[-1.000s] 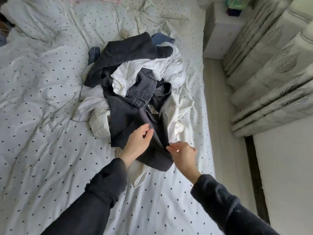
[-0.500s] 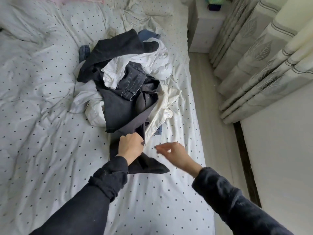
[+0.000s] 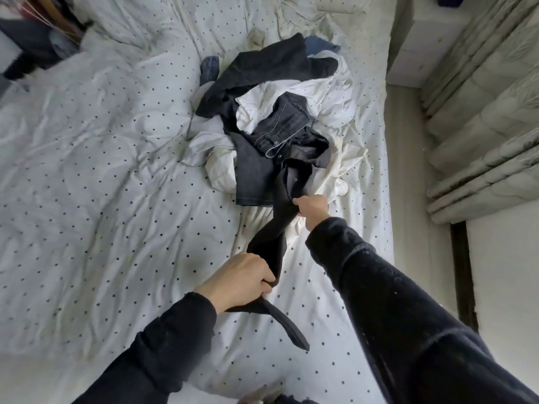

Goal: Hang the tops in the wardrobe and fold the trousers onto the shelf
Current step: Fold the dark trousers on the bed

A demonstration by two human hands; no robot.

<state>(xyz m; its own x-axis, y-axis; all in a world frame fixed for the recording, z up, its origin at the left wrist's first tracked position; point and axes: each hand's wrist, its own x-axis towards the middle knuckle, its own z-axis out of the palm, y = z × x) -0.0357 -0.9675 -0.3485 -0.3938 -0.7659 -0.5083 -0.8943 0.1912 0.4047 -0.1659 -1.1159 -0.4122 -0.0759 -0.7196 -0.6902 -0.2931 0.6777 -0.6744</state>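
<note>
Both hands are gripping one black garment [image 3: 277,228], stretched as a twisted rope from the clothes pile [image 3: 274,112] at upper centre of the frame down toward the lower centre. The left hand [image 3: 242,282] is curling tightly around its lower part; the right hand [image 3: 310,207] is clutching it higher up, just beside the pile. This looks like sorting out one piece on the bed [image 3: 102,170]. Next it needs pulling free and shaking open, to tell top from trousers.
</note>
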